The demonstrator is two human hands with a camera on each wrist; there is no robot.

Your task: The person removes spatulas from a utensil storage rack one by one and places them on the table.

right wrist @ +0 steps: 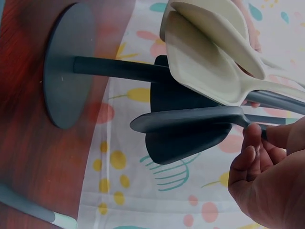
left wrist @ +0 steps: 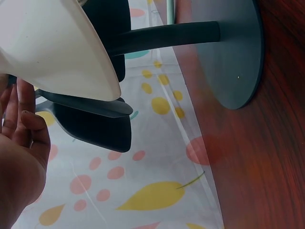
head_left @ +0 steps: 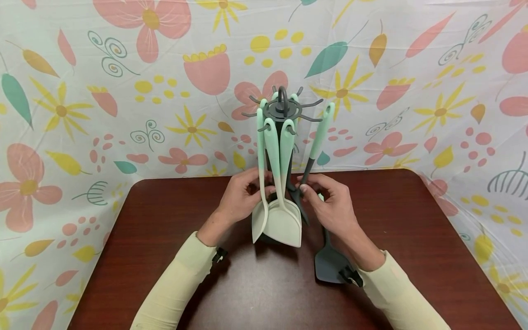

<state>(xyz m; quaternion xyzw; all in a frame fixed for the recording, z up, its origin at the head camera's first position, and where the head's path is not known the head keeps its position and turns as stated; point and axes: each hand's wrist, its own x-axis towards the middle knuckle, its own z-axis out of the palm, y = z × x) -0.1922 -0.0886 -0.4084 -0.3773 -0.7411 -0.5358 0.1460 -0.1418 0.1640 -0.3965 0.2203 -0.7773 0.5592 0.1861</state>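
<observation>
Stand (head_left: 272,110), dark-grey, hook-topped.
Left hand (head_left: 240,195) clamped round its pole; right hand (head_left: 333,204) pinches mint-handled dark-grey spatula (head_left: 321,130).

Floral cloth (head_left: 105,151): bright and evenly lit in the head view, prints stretched toward the side edges.
Tabletop (head_left: 264,279): soft, pale glare at its near middle.
Left sleeve (head_left: 177,279): dark shadow on the wood beside it.
Left hand (left wrist: 24,148): dim and shaded in the left wrist view.
Pale spatula (right wrist: 205,67): gently lit, slightly soft in the right wrist view.
</observation>
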